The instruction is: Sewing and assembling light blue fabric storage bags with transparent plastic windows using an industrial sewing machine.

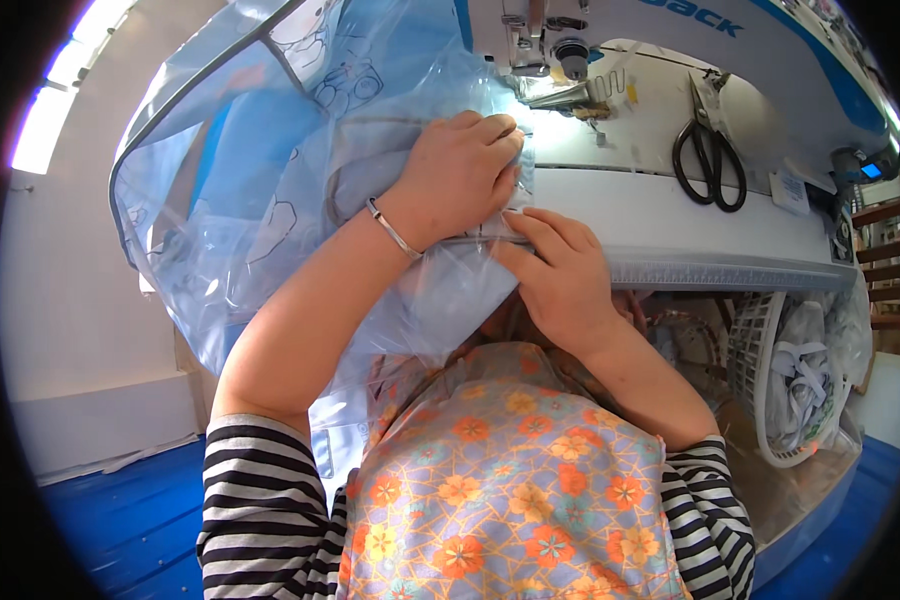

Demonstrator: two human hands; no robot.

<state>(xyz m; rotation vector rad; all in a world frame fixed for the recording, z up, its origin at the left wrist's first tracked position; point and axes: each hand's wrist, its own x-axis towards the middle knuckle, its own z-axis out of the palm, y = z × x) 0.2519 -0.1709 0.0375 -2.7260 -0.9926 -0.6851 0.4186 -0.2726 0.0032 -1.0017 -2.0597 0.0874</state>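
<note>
A large piece of clear plastic sheeting (270, 190) with line drawings and grey binding spreads over the left of the sewing table, with light blue material among its folds. My left hand (460, 175), a bangle at its wrist, is closed with its fingers curled down on the sheeting close to the sewing machine's needle area. Just below and to the right, my right hand (560, 275) pinches the sheeting's near edge with thumb and forefinger. The sewing machine (660, 40) stands right beyond my hands, its lamp lit. The folds between my hands are partly hidden.
Black-handled scissors (710, 160) lie on the machine bed, right of a metal folder attachment (570, 97). A ruler strip (710, 276) runs along the table's front edge. Below right, a white plastic basket (760, 370) holds pale strips. A white wall (80, 300) stands at the left.
</note>
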